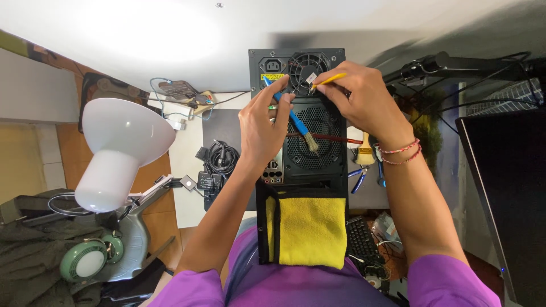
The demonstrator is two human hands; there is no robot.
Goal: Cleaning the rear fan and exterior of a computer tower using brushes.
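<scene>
Head view shows us cleaning the computer case (pixel 297 153) rear fan grille: our left hand (pixel 263 128) grips a blue brush (pixel 290 113), our right hand (pixel 367 102) pinches a yellow tool (pixel 329 80) at twelve o'clock. Next, we judge, calls for steady strokes across the grille without snagging.

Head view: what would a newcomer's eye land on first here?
Centre frame, a black metal computer case stands with its perforated back panel facing up, a bright yellow folded cloth draped over its near end. Above it, the left hand holds a blue-handled brush, and the right hand a thin yellow stick at the fan grille.
</scene>
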